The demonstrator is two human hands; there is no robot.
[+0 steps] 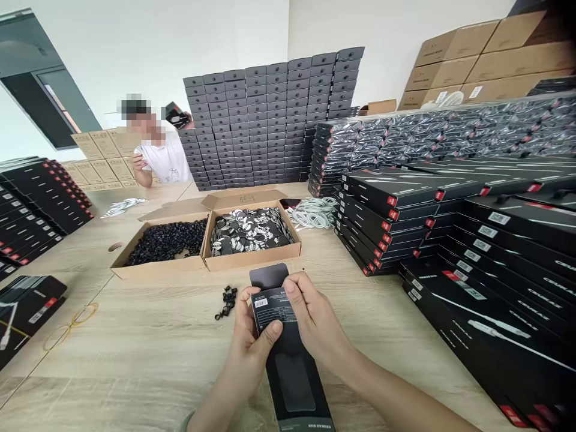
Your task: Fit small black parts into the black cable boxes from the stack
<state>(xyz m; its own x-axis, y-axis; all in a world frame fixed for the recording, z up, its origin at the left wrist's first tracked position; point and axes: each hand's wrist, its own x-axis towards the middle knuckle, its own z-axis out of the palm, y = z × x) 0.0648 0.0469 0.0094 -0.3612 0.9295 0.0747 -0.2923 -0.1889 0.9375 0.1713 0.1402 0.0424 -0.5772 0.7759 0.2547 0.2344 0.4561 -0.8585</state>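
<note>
A slim black retail box point(288, 348) is held over the table, its top flap point(269, 276) standing up at the far end. My left hand point(252, 336) is closed around the box's left side, thumb across the printed back panel. On the right edge near the flap, my right hand point(317, 318) grips the same box with its thumb on the upper corner. A barcode label and a table of print show between the hands. Lower on the box is a dark, window-like panel. Whatever lies inside the box is hidden.
Small black clips point(227, 302) lie left of the box. Beyond stand an open carton of black pieces point(157, 270) and one of round black-and-white pieces point(252, 259). White cables point(315, 213) lie behind. Stacked black boxes point(495, 324) crowd the right. A co-worker point(166, 157) sits across the table.
</note>
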